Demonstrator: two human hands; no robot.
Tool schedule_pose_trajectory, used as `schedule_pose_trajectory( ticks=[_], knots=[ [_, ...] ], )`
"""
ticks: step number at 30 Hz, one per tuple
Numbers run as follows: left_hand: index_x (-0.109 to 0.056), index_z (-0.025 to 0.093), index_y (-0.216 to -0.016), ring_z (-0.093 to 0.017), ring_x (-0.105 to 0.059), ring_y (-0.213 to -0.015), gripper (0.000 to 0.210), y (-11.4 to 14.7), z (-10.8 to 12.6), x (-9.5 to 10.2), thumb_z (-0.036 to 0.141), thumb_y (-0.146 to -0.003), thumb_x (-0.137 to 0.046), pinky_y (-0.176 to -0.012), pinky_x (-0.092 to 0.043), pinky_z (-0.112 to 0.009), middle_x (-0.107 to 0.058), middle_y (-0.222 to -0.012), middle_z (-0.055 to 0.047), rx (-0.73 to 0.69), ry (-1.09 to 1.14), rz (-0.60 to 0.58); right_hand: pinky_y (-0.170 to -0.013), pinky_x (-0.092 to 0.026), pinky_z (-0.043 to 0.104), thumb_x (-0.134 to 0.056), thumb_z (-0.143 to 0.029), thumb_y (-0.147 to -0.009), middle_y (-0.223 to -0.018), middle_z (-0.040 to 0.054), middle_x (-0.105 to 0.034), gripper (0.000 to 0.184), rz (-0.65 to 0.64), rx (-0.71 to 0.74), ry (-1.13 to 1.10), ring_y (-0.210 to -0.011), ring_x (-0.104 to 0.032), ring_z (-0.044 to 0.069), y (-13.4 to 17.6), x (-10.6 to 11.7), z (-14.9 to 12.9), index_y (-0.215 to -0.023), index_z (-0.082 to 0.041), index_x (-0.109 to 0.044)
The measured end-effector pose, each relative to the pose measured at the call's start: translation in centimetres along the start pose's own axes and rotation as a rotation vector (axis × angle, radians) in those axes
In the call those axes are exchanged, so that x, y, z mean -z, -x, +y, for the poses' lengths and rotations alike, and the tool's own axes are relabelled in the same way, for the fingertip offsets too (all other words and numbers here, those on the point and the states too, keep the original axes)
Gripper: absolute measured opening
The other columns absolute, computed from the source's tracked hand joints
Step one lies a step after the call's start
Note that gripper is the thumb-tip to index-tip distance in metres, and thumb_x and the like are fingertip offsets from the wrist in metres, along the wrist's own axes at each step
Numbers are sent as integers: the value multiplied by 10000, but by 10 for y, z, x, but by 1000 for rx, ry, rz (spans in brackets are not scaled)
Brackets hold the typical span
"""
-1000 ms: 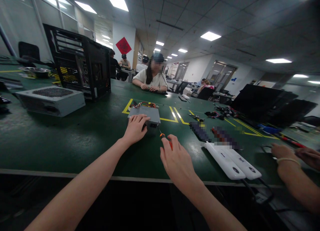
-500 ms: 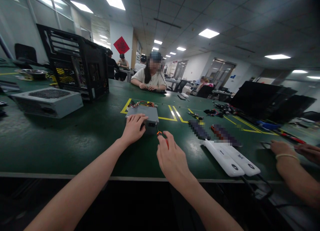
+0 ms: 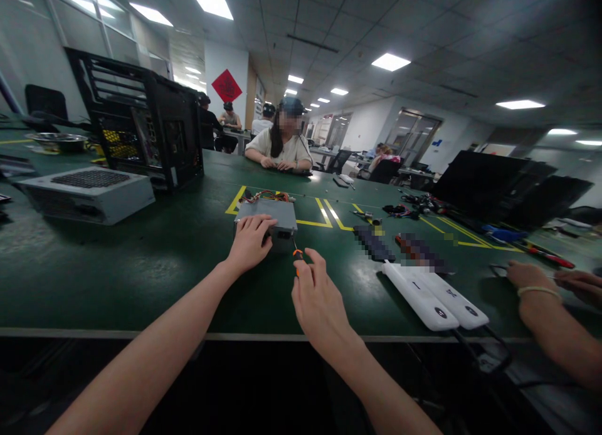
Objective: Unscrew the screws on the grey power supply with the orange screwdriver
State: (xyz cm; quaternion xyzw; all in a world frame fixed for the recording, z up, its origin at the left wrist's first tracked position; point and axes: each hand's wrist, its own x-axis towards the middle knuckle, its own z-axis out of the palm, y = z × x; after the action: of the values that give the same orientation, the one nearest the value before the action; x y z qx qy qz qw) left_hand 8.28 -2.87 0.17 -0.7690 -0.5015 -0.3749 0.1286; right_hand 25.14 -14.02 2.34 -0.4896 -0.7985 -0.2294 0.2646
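A grey computer power supply (image 3: 277, 214) sits on the green table in front of me, its bundle of coloured wires (image 3: 268, 197) at the far side. My left hand (image 3: 251, 241) grips its near left part, fingers over the top and thumb down the near face. In my right hand (image 3: 320, 297) is a screwdriver (image 3: 298, 254) with an orange and black handle, held between thumb and fingers. Its shaft points away from me, up to the right corner of the near face. Whether the tip sits in a screw is too small to tell.
To the left stand a larger power supply (image 3: 89, 193) and a black computer case (image 3: 141, 121). White handheld devices (image 3: 423, 297) lie right of my right hand. Another person's hands (image 3: 533, 281) work at the far right. A person (image 3: 279, 143) sits across the table (image 3: 155, 284).
My right hand has shifted slightly down and left, and more of the screwdriver's handle shows. My left hand stays on the power supply, which has not visibly moved.
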Motion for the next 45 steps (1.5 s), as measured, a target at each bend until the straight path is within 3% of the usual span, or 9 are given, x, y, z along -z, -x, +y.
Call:
schedule_pose_trajectory(
  ticks=[3, 8, 15, 23, 27, 30, 35, 41, 45],
  knots=[
    [-504, 233, -1141, -232, -427, -1136, 396, 0, 0, 0, 179, -751, -459, -966, -273, -396, -511, -1204, -61, 3, 12, -7, -685, -486, 298, -366, -139, -873, -1171, 149, -512, 278, -13, 62, 5, -816, -594, 166, 1, -4, 2, -1130, -148, -472],
    [-503, 235, -1145, -238, -439, -1118, 395, 0, 1, 1, 181, -757, -453, -961, -276, -408, -515, -1201, -66, 3, 8, -9, -601, -482, 270, -408, -281, -890, -986, 89, -590, 211, 75, -65, 15, -698, -594, 147, -3, -5, 8, -1021, -168, -529],
    [-505, 238, -1132, -236, -444, -1112, 386, -1, 3, 1, 178, -754, -453, -962, -274, -410, -518, -1195, -63, 10, -2, -10, -922, -424, 394, -399, -82, -842, -1234, 187, -467, 310, 27, 34, -109, -1165, -440, 241, 1, 0, 0, -1141, -98, -479],
    [-511, 224, -1120, -237, -445, -1103, 370, -1, 2, 0, 189, -756, -456, -955, -277, -403, -522, -1188, -65, 7, 7, -4, -694, -499, 263, -454, -326, -874, -956, 94, -632, 220, 213, -84, -112, -819, -617, 159, -1, -11, 11, -972, -163, -565],
    [-512, 234, -1121, -244, -445, -1108, 379, -2, 3, 1, 185, -749, -456, -960, -268, -422, -530, -1182, -66, 15, 17, -7, -849, -474, 354, -424, -189, -861, -1172, 176, -523, 235, 126, -46, -124, -1079, -518, 219, 4, -7, 0, -1061, -111, -519],
    [-513, 236, -1118, -245, -452, -1105, 377, -2, 3, 1, 186, -748, -457, -963, -265, -430, -534, -1180, -65, 11, 8, -8, -868, -466, 331, -395, -123, -860, -1204, 141, -524, 282, 107, 20, -138, -1093, -512, 187, 4, -9, 0, -1122, -148, -495],
    [-510, 233, -1115, -230, -455, -1124, 369, -2, 2, 0, 173, -758, -441, -985, -260, -424, -528, -1207, -59, -6, -12, -4, -757, -491, 270, -460, -196, -858, -1002, 83, -616, 142, 296, -50, -179, -895, -596, 149, 0, -19, 16, -966, -185, -552],
    [-485, 210, -1131, -206, -412, -1199, 398, -4, 3, 0, 127, -749, -411, -1044, -182, -433, -524, -1243, -57, -71, 6, -17, -797, -498, 322, -446, -93, -820, -1185, 154, -486, 261, 331, 75, -220, -1120, -495, 200, 7, -30, 20, -1070, -168, -454],
    [-484, 206, -1124, -200, -424, -1187, 385, -4, 3, 1, 137, -752, -414, -1033, -216, -410, -528, -1236, -60, -67, 11, -27, -773, -504, 294, -498, -89, -812, -1067, 112, -571, 302, 472, 51, -245, -1016, -560, 165, 4, -37, 25, -1089, -188, -432]
  ],
)
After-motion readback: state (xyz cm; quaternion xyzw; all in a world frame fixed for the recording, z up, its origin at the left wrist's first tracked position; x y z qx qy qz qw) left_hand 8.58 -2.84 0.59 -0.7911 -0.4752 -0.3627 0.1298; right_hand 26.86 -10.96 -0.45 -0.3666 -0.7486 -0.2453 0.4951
